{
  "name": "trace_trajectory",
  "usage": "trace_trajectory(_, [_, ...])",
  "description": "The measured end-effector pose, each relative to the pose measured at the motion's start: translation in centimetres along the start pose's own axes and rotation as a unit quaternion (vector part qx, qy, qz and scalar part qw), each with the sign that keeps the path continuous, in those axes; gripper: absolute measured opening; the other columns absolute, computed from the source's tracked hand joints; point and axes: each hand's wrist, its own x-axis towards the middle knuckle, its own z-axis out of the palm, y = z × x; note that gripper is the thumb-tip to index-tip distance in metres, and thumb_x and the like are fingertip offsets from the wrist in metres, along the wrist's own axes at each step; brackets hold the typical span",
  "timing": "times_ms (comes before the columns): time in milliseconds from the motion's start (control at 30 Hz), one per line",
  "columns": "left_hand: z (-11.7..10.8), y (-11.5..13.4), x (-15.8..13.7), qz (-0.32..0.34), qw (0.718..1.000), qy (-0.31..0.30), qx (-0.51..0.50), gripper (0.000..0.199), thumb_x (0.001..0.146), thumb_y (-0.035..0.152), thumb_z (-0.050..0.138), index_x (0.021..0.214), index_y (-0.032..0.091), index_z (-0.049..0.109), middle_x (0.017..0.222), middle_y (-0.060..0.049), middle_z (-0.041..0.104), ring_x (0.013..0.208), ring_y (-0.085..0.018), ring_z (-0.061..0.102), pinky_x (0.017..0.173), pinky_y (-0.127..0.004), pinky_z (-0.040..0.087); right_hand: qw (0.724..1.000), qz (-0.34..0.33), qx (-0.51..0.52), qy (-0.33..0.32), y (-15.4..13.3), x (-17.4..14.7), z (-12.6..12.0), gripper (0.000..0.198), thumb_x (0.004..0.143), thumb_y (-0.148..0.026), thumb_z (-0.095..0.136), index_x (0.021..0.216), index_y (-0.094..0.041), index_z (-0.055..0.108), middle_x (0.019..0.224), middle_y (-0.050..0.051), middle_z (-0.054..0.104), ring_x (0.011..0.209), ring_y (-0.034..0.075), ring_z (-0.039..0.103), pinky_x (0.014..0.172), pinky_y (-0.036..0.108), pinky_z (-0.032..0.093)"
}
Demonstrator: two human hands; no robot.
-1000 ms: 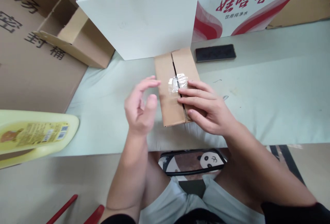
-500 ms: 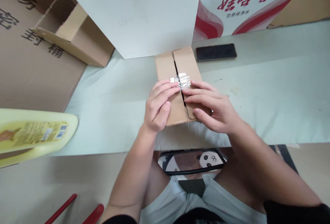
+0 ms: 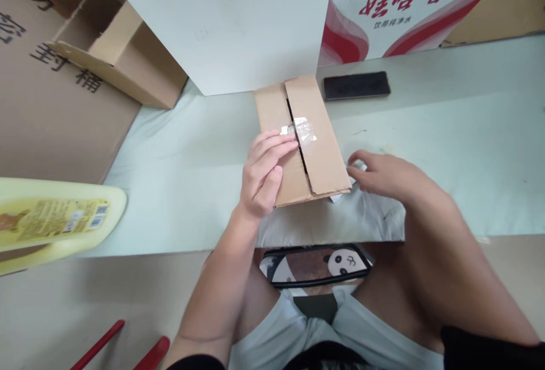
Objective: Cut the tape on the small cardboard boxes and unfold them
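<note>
A small brown cardboard box lies on the pale green cloth, its two top flaps meeting at a narrow dark gap. Crinkled clear tape bridges the gap near the middle. My left hand rests on the left flap, fingers stretched out flat, tips by the tape and gap. To the right of the box, my right hand has its thumb and fingers curled at a flat whitish piece that shows from beside the box's near right corner. What that piece is stays mostly hidden.
Behind the box stand a large white box and a white-and-red printed carton. A black phone lies at the back. At left are an open cardboard box, a big printed carton and a yellow jug.
My right hand has left the box top and moved right and down to the cloth beside it, uncovering the right flap and a whitish piece. My left hand has stayed put.
</note>
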Motion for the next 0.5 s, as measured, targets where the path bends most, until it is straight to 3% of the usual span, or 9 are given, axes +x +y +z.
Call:
trace_trajectory(67, [0.0,0.0,0.0,-0.005,1.000,-0.004,0.008,0.042,0.103,0.036,0.036,0.125,0.023,0.069,0.133,-0.008,0.072,0.130,-0.028,0.060,0.121,-0.054,0.040,0.999,-0.003,-0.024,-0.046,-0.1,0.2,0.4,0.043,0.091,-0.048,0.049,0.123,-0.023,0.064,0.091,0.009,0.076,0.089,0.030,0.071,0.072,0.039,0.046])
trace_trajectory(200, [0.0,0.0,-0.1,-0.008,1.000,-0.006,0.008,0.043,0.103,0.037,0.035,0.125,0.023,0.069,0.134,-0.008,0.072,0.130,-0.028,0.060,0.122,-0.054,0.039,0.998,-0.008,-0.057,-0.020,-0.2,0.8,1.5,0.035,0.090,-0.044,0.049,0.114,-0.026,0.066,0.111,0.011,0.076,0.101,0.033,0.070,0.073,0.039,0.045])
trace_trajectory(367, [0.0,0.1,-0.1,-0.011,1.000,-0.005,0.007,0.042,0.103,0.037,0.035,0.125,0.023,0.069,0.133,-0.008,0.072,0.130,-0.027,0.060,0.122,-0.053,0.040,0.999,-0.018,-0.044,0.016,-0.4,0.7,1.4,0.026,0.087,-0.039,0.051,0.104,-0.026,0.067,0.101,0.007,0.077,0.089,0.029,0.069,0.065,0.035,0.041])
trace_trajectory(500, [0.0,0.1,0.0,-0.003,1.000,0.000,-0.003,0.040,0.104,0.035,0.037,0.125,0.023,0.068,0.133,-0.007,0.072,0.130,-0.026,0.060,0.122,-0.053,0.040,0.987,-0.031,0.090,0.128,-0.7,0.2,0.6,0.033,0.081,-0.031,0.050,0.109,-0.026,0.068,0.081,0.004,0.072,0.077,0.025,0.063,0.067,0.036,0.042])
